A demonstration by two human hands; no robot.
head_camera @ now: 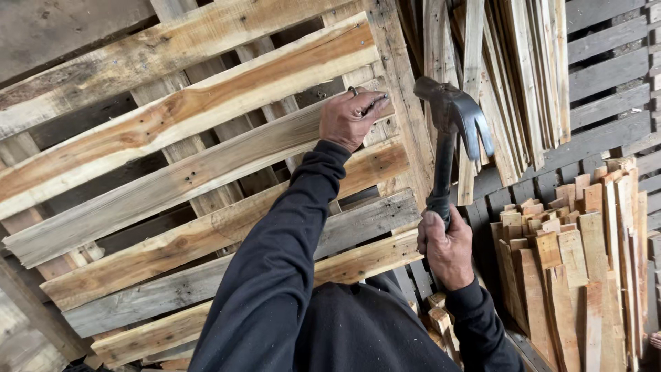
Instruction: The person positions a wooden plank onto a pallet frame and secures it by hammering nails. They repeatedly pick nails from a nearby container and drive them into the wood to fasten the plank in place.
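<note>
Hammer raised beside a wooden pallet

Head view: the right hand grips a claw hammer right of the pallet; the left hand pinches a nail against a plank near the pallet's right edge.

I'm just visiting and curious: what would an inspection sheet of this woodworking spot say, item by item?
Surface: wooden pallet of rough slats, some pale, some grey.
Job's things: claw hammer, raised beside the pallet; a nail seems pinched against a slat, too small to be sure.
Clutter: short cut boards stacked on end at right.
Hands: left hand on a slat, fingers pinched; right hand gripping the hammer handle.
Cables: nothing seen.
Surroundings: long loose slats leaning behind; grey plank wall.
</note>
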